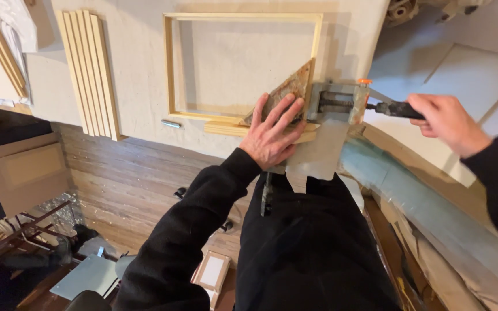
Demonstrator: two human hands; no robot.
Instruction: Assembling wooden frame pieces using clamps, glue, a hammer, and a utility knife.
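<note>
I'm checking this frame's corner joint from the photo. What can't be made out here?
Head view:
- Joint at the frame corner: covered by the left hand and triangular block.
- Clamp jaws: hidden by its own body.
- Handle end: inside the right hand.
- Strips: tops cut off by the picture's edge.

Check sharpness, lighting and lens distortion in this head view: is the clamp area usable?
Head view: left hand on the triangular block and the corner clamp are sharp, evenly lit, with soft shadows inside the wooden frame; right hand slightly soft; wide-angle bending at the edges; no glare.
</note>
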